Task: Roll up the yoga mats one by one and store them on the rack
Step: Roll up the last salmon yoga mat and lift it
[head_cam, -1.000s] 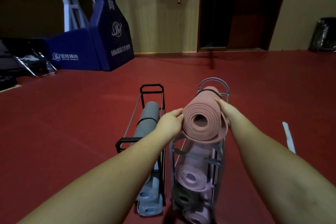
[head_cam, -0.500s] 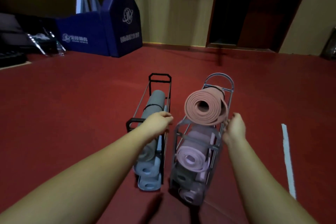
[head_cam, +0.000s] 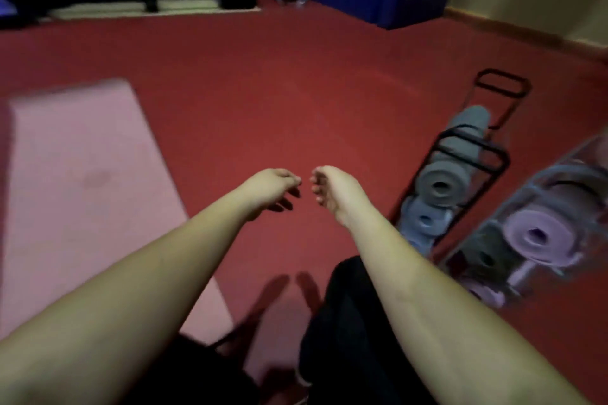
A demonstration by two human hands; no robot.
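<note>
Between mats: turning toward the next one.
Left hand and right hand loosely curled, empty; pink mat flat at floor's left edge, racks right; next, rolling from one end.

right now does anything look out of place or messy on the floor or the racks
Only the pink mat stands out: it lies unrolled, flat on the red floor at left, away from the black rack and grey rack, which hold rolled mats. Both hands hold nothing. The picture is blurred.
</note>
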